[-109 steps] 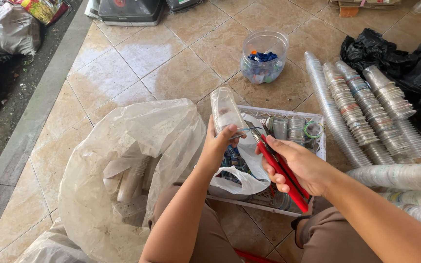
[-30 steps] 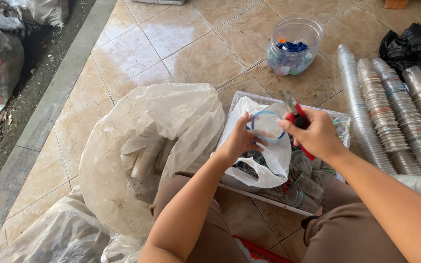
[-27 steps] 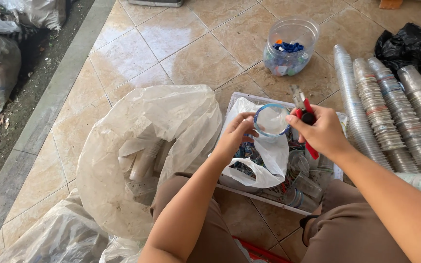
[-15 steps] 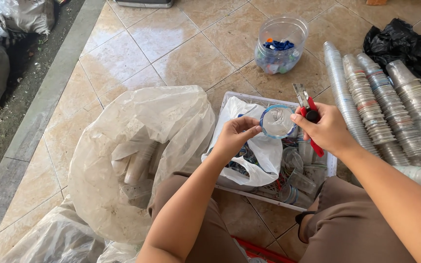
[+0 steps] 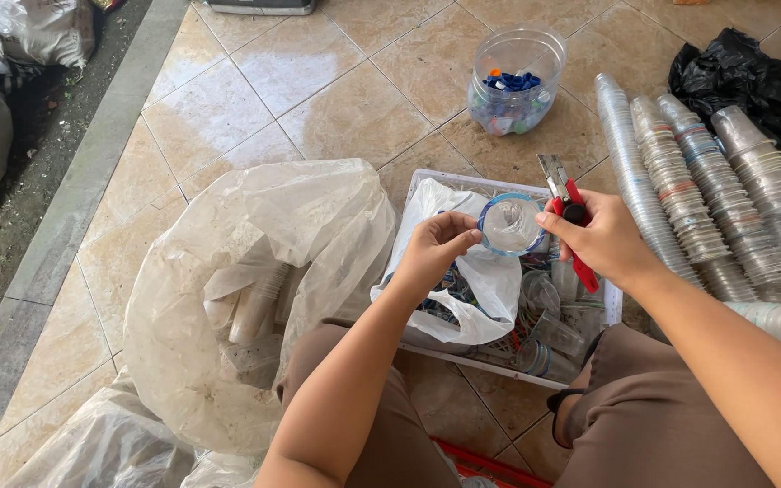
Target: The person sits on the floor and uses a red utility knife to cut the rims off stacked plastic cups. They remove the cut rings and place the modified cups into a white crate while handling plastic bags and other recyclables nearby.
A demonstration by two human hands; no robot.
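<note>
Cup [image 5: 510, 223] now mouth-up, left hand [image 5: 436, 248] pinching its rim, right hand [image 5: 603, 239] gripping red cutter [image 5: 571, 217].

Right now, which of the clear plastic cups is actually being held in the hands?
The single clear cup over the white basket, pinched between left hand and right hand; the others lie stacked in rows on the floor.

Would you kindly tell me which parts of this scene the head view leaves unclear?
- Cutter: its handle is hidden inside the right hand.
- Cup: the left hand covers part of its rim.
- Basket: its contents lie under a white bag.
- Jar: its small pieces are too small to identify.
- Black bag: cut off by the right edge.
</note>
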